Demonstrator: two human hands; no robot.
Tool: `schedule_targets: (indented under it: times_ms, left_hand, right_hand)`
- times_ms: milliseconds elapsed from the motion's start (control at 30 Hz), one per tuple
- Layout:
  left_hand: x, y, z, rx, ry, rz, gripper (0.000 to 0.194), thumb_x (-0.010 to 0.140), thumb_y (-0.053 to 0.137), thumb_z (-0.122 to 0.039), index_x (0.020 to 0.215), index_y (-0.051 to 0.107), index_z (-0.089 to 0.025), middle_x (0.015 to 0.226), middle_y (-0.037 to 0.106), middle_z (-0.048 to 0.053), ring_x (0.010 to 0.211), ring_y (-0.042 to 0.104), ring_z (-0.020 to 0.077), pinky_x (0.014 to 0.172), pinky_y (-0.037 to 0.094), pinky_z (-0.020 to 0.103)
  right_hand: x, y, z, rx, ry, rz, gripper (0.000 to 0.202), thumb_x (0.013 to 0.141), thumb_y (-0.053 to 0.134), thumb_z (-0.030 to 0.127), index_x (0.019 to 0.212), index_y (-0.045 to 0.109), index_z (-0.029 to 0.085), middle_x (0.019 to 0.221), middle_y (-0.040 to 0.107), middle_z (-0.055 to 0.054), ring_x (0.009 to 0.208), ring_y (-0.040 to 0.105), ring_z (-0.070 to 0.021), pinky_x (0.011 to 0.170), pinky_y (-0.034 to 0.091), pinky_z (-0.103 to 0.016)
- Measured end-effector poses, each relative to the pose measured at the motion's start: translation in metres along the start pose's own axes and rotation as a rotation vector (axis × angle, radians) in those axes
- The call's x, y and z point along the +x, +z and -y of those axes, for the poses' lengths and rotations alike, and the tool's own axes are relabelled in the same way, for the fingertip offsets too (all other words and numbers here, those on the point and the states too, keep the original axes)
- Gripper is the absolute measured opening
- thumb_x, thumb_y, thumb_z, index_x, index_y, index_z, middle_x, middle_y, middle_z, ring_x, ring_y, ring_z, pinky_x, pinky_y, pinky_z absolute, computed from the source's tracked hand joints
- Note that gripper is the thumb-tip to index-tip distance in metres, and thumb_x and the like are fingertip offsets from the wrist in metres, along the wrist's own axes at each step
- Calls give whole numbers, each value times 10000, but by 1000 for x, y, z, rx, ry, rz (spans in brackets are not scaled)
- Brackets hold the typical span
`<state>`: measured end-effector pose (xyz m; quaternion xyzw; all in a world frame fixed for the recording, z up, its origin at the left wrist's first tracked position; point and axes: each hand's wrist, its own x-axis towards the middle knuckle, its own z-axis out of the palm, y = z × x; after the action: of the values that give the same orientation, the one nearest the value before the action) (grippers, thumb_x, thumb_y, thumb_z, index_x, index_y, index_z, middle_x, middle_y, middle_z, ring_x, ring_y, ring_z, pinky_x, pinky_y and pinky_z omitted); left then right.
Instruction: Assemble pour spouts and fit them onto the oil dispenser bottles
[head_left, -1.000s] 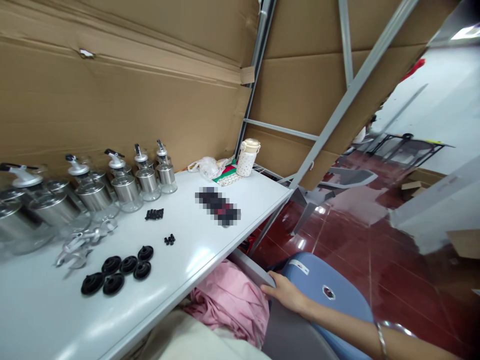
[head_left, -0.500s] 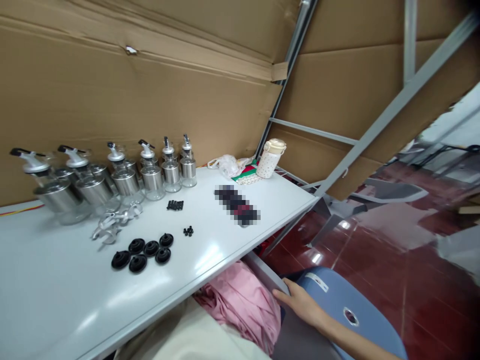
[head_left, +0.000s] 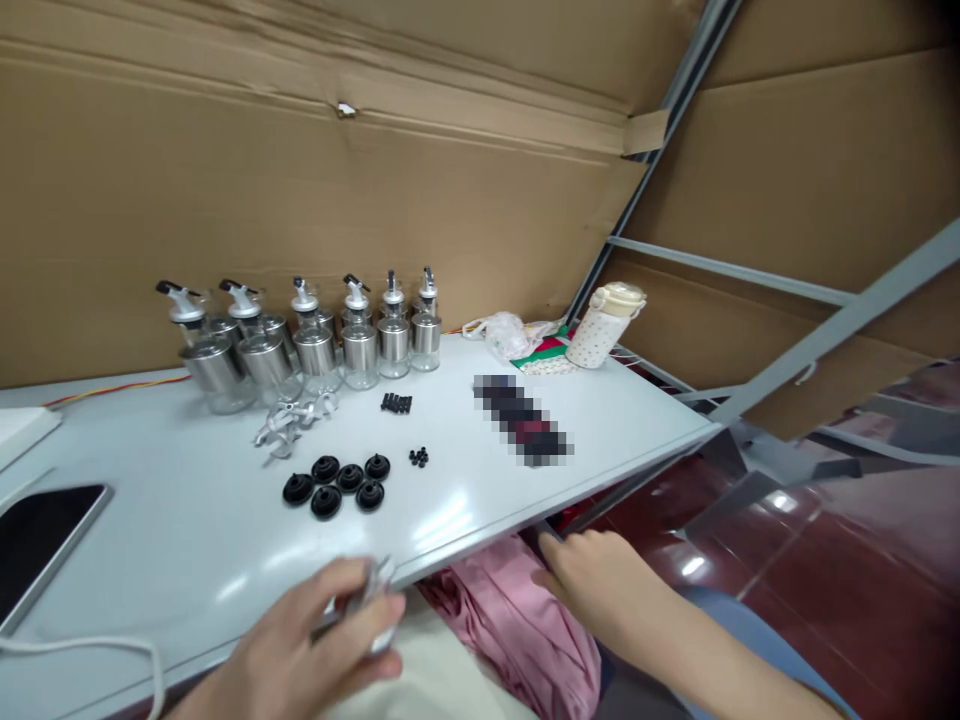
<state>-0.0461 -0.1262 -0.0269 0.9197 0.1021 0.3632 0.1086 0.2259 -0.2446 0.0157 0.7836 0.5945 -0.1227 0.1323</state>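
Note:
My left hand [head_left: 322,630], at the table's front edge, is closed on a small shiny clear-and-silver object [head_left: 373,600], too blurred to name. My right hand [head_left: 596,570] is curled at the edge of a grey drawer [head_left: 541,537] below the tabletop; its fingertips are hidden. On the white table [head_left: 225,545] lie several round black caps [head_left: 349,478] and tiny black pieces [head_left: 419,457]. Behind them are short black tubes [head_left: 396,403] and a heap of silver-grey plastic parts [head_left: 294,420]. Glass-and-steel oil bottles [head_left: 360,350] with pouring spouts stand in rows at the back.
A cream tumbler [head_left: 606,325] and a plastic bag [head_left: 510,335] stand at the right rear, near a pixelated dark item [head_left: 523,420]. At left lie a dark-screened device [head_left: 49,545] and a white cable [head_left: 97,643]. Pink cloth [head_left: 517,630] hangs below the table edge.
The view has swung left. My left hand has come into view with the shiny object. My right hand has moved in towards the table, and less of the grey drawer shows.

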Motion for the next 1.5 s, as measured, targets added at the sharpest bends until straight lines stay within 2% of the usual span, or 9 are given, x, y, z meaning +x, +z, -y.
schedule_targets:
  times_ms: [100,167,267,333,433,600,1033,1300,1500]
  left_hand:
    - [47,-2,17,67,182,-112,266,969,387,-353,1107,528,-175,937,625,74,786,638,115,654,530,195]
    - [69,-3,24,164,216,-144,289,964,375,-391,1018,531,-154,839,645,56,728,640,116,642,515,210]
    - [82,0,29,196,338,-126,355,955,377,-439,974,535,-122,726,654,40,611,615,113,547,446,225]
    - [80,4,34,222,439,-76,388,962,356,-448,964,546,-110,682,655,30,568,604,106,510,393,229]
    - [71,8,43,254,489,-81,430,965,335,-467,934,554,-98,630,648,17,535,589,95,493,341,234]
    - [57,9,48,262,456,-175,409,947,373,-497,931,556,-132,604,636,-9,462,517,87,486,270,246]
    - [49,16,52,186,355,-46,263,992,346,-343,1129,450,-143,835,702,49,703,618,118,726,298,317]
    - [54,18,49,201,276,61,217,953,399,-261,1142,430,-159,891,696,52,733,621,138,732,246,334]
    - [54,16,49,135,179,77,227,890,418,-188,1115,445,-188,882,682,24,768,614,134,716,222,332]
  right_hand:
    - [14,-35,7,-47,-164,-194,200,889,471,181,867,668,154,656,711,-111,608,690,-266,518,387,-289]
    - [26,-55,7,112,-214,-394,181,882,484,197,850,662,189,650,707,-56,575,666,-203,535,392,-265]
    - [47,-68,12,436,-221,-565,155,856,504,205,869,659,204,720,719,-30,671,669,-190,636,438,-275]
    - [61,-60,22,665,-232,-616,119,809,556,211,853,667,209,740,722,-26,712,670,-194,688,454,-290]
    - [81,-32,42,886,-213,-612,110,774,570,231,815,665,194,681,707,-21,638,657,-177,634,477,-273]
    - [100,3,63,973,-94,-702,216,816,490,299,835,649,152,742,705,-77,644,627,-187,651,480,-306]
    - [104,7,64,921,-183,-725,194,809,524,288,836,672,166,806,648,-69,608,509,-163,671,435,-318]
    - [103,7,62,895,-211,-719,262,856,416,193,897,674,168,909,661,-96,774,600,-204,712,447,-322]
    - [102,9,62,863,-197,-717,225,847,464,218,896,674,154,859,636,-80,645,542,-173,682,443,-321]
